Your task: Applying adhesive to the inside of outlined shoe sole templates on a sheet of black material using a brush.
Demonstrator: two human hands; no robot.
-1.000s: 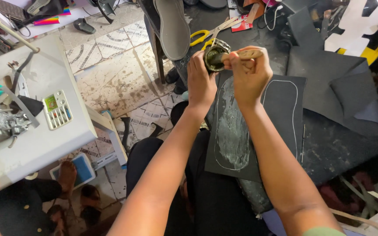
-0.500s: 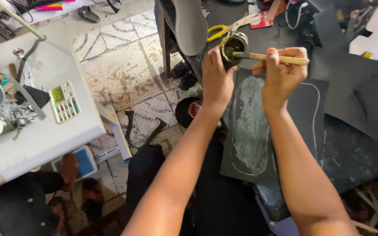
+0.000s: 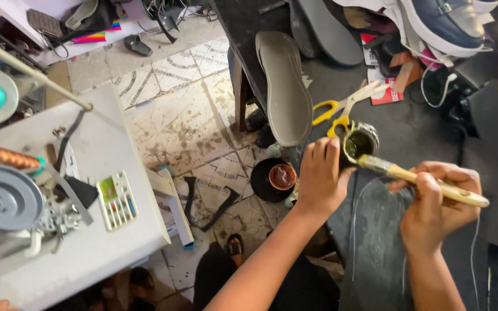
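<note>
My left hand (image 3: 319, 177) grips a small round tin (image 3: 360, 142) of dark greenish glue on the black worktable (image 3: 410, 124). My right hand (image 3: 439, 203) holds a wooden-handled brush (image 3: 427, 179), its bristle end resting on the tin's rim. Under both hands lies a black sheet (image 3: 378, 230) with a sole outline drawn on it and a glossy coated patch.
Yellow-handled scissors (image 3: 341, 109) lie just beyond the tin. A grey shoe sole (image 3: 286, 86) hangs over the table's edge. Shoes and scraps crowd the far right. A white sewing-machine table (image 3: 105, 242) with thread spools stands at the left, tiled floor between. Another person's fingers show at bottom left.
The view has shifted so the hands now sit lower and to the right. The brush tip has come to the tin's rim. My left hand stays around the tin.
</note>
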